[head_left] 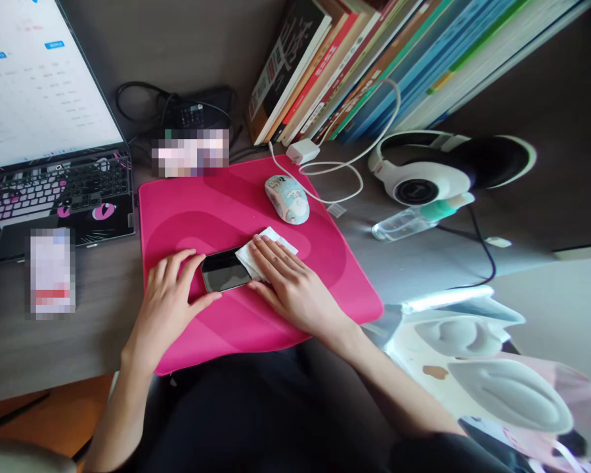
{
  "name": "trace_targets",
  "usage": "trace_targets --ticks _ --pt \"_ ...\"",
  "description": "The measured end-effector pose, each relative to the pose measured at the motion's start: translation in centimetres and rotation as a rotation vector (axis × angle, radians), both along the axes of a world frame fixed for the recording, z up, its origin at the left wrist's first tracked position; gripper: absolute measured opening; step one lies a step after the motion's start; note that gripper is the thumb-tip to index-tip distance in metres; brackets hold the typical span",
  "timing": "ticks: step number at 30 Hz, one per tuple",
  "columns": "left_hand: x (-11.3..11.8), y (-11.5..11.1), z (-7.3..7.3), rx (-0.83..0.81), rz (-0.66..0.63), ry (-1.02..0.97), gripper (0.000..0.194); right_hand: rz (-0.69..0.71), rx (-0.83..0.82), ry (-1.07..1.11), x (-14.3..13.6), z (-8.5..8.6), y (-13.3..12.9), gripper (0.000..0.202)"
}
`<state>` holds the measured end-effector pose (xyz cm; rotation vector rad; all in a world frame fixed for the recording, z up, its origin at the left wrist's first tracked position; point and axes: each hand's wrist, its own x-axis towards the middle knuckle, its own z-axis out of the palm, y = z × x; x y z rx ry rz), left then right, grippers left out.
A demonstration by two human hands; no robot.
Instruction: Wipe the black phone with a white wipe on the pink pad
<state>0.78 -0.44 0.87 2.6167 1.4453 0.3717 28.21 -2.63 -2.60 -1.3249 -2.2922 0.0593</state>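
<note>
A dark phone [222, 270] lies flat on the pink mat [211, 203]. Thumb and fingers of my left hand [170, 299] are spread around its left end, steadying it by the edges. My right hand [288, 282] lies over a white tissue [276, 240], its fingers together and pressing the tissue onto the phone's right part, which is hidden beneath. Behind my right hand, a patterned mouse [287, 199] sits on the mat, touching neither hand.
An open laptop [64, 203] stands at the left, with a blurred-out item [52, 272] at its front edge. Books [320, 72], a white charger [303, 151] with cable, headphones [423, 171] and a clear bottle [408, 222] line the back and right. A bag [398, 335] is at lower right.
</note>
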Motion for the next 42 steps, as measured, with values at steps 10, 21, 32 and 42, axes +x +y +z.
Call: trace_targets --ticks 10,21,32,42 --pt "0.2 0.0 0.0 0.012 0.003 0.012 0.064 0.026 0.029 -0.022 0.4 0.5 -3.9 0.075" --pt "0.2 -0.1 0.1 0.008 0.015 -0.003 0.063 0.006 0.013 0.045 0.3 -0.2 -2.2 0.062" --pt "0.2 -0.1 0.2 0.018 0.017 0.007 0.063 -0.002 0.028 0.061 0.1 -0.2 -2.2 0.058" --pt "0.2 -0.1 0.0 0.017 0.008 -0.013 0.062 -0.003 0.024 0.057 0.2 -0.4 -2.2 0.059"
